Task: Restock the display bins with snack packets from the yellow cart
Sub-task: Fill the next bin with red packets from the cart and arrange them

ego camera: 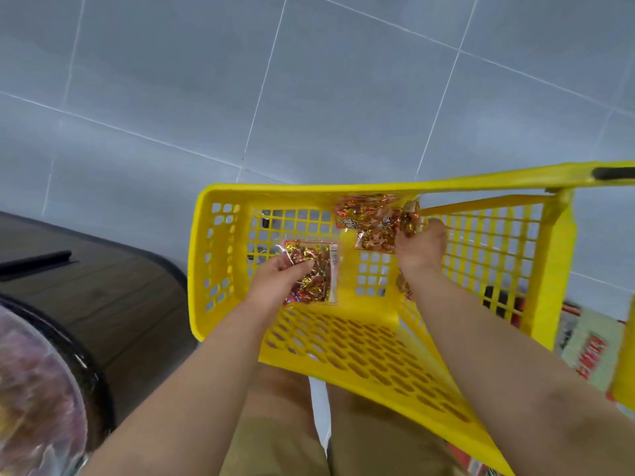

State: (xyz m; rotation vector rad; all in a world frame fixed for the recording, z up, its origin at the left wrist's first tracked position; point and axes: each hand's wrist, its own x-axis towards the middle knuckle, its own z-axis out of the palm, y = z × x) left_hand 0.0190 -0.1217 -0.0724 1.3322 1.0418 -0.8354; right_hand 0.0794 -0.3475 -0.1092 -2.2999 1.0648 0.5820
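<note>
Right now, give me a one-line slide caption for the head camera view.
Restocking: left hand grips one snack packet, right hand grips a second packet, both inside the yellow cart.

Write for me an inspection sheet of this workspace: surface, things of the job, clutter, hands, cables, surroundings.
Surface: yellow cart with a perforated basket, over a grey tiled floor.
Job's things: snack packet in the left hand; bunch of packets in the right hand; third packet partly hidden by the right wrist; round display bin at the lower left, blurred.
Clutter: dark strip on a wooden-look counter.
Hands: the left pinches its packet; the right grips its bunch.
Cables: nothing seen.
Surroundings: packaged goods at the right, blurred.
</note>
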